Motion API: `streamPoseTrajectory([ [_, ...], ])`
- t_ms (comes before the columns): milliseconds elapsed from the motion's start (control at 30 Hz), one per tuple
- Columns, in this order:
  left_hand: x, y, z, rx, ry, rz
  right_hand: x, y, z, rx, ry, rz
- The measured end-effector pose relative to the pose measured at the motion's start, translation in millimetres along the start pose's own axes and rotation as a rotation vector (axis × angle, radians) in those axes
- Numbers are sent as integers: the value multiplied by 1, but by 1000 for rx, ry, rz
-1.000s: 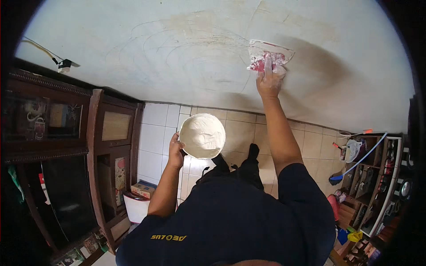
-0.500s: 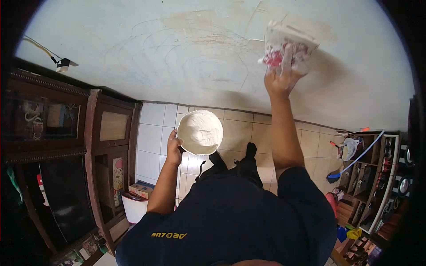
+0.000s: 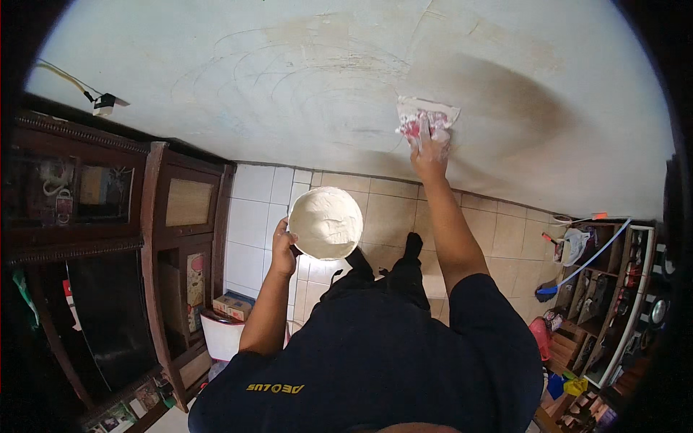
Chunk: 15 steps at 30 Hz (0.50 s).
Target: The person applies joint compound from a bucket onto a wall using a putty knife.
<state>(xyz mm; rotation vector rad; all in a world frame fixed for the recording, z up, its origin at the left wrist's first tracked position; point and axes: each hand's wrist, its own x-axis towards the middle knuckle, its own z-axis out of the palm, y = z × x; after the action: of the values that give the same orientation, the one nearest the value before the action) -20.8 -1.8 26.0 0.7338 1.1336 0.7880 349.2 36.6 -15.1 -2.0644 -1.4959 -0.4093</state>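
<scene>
My left hand (image 3: 284,246) grips the rim of a round white tub (image 3: 292,213), its thumb over the edge. Thick cream-white putty (image 3: 325,220) fills much of the tub, with a scraped patch on its surface. Out ahead, my right hand (image 3: 431,148) is closed around a wide putty knife (image 3: 440,108) with a red, putty-smeared handle. The blade lies close to the pale wall (image 3: 289,123); whether its whole edge touches, I cannot tell. White putty coats the fingers of that hand. Curved scratches and beige patches mark the wall left of the knife.
On the left stands a dark wooden cabinet (image 3: 152,216), with a white bin (image 3: 220,335) beside it. A shelf rack (image 3: 613,289) and a blue-headed broom (image 3: 546,291) are at the right. Tiled floor (image 3: 390,195) runs along the wall's foot. A socket (image 3: 104,105) hangs upper left.
My right hand has drawn the putty knife down and to the left across the wall. The tub in my left hand has shifted slightly toward me.
</scene>
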Motion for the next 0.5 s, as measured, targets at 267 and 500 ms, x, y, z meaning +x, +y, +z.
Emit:
streamPoseTrajectory([
  [267,0,-1,1,-57,-51,65,10,-12,-55,219,295,-113],
  [500,-1,-1,11,-56,-55,31,93,-55,-112,229,116,26],
])
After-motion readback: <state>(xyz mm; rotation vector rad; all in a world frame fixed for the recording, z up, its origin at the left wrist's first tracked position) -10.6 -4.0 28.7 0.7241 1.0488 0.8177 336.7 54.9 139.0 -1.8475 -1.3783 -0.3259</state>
